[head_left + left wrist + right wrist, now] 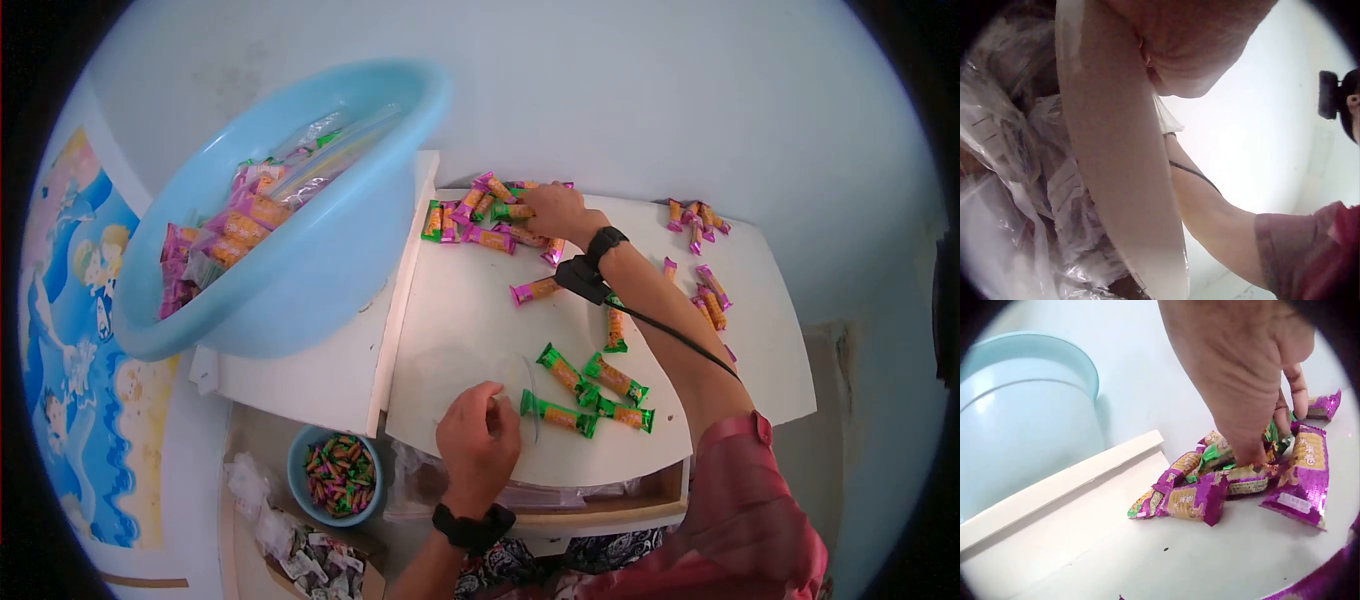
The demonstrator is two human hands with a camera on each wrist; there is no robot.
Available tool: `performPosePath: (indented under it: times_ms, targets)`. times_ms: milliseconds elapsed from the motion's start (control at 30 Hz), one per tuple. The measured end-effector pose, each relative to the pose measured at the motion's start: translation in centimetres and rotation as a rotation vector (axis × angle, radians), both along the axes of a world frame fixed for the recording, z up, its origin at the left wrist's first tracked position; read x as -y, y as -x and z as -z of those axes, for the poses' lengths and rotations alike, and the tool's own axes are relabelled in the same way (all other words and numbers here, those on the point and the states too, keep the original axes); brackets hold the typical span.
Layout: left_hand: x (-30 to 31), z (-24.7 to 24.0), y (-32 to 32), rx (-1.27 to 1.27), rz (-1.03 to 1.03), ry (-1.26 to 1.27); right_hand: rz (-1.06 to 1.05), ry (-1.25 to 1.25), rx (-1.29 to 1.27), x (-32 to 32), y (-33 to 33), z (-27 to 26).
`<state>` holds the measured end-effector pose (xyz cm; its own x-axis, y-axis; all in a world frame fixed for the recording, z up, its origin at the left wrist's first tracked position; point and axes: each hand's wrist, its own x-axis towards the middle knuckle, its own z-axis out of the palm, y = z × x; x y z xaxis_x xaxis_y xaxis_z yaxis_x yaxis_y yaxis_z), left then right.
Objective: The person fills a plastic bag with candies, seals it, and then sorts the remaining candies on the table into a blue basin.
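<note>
At the back left of the white table, my right hand (557, 212) reaches into a pile of small wrapped snack bars (490, 238). In the right wrist view, thumb and fingers pinch a green-wrapped snack bar (1274, 439) among purple-wrapped ones (1192, 503). My left hand (478, 440) is at the table's front edge with fingers curled, pinching a clear plastic bag (1169, 119) that lies over the tabletop. Its fingertips are mostly hidden in the left wrist view. Several green-wrapped snack bars (615, 378) lie to the right of the left hand.
A large blue tub (290, 310) of bagged snacks stands tilted on the left. More purple-wrapped bars (712, 295) lie along the table's right side. Below are an open drawer (600, 520) with plastic bags, a small blue basin (375, 500) of snacks and a cardboard box (373, 580).
</note>
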<state>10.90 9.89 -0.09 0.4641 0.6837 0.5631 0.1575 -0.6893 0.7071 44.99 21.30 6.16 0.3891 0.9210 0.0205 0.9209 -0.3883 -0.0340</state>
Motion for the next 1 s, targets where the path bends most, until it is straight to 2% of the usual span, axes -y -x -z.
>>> performPosePath:
  times_ms: [67, 167, 267, 400, 533, 667, 800, 900, 1000]
  targets:
    - [0.0, 0.2, 0.0, -0.001, -0.003, 0.003, 0.003, -0.034, -0.017, 0.9, 0.5, 0.0]
    - [-0.1, -0.2, 0.1, -0.024, -0.014, -0.07, -0.104, -0.124, 0.287, 1.4, 0.2, 2.2]
    - [0.0, 0.2, 0.2, -0.045, -0.019, 0.027, -0.05, -0.327, 0.344, 3.8, 0.6, 0.9]
    - [0.1, 0.8, -0.1, 0.035, -0.008, 0.134, -0.085, -0.558, 0.048, 11.0, 3.3, -3.0]
    - [-0.3, 1.0, 0.0, 0.031, 0.028, 0.166, -0.113, -0.466, 0.053, 20.3, 8.1, -2.7]
    - [-0.4, 1.2, 0.1, 0.029, 0.043, 0.135, -0.112, -0.534, 0.013, 27.8, 12.7, -0.2]
    - [-0.4, 1.3, -0.1, 0.05, 0.045, 0.147, -0.061, -0.653, 0.069, 30.8, 18.2, 2.0]
    - [-0.7, 1.4, 0.0, 0.014, 0.042, 0.11, -0.033, -0.628, 0.026, 30.6, 21.9, 3.3]
    - [-1.4, 2.2, -0.1, 0.037, 0.054, 0.14, -0.09, -0.674, 0.0, 29.3, 22.7, 4.9]
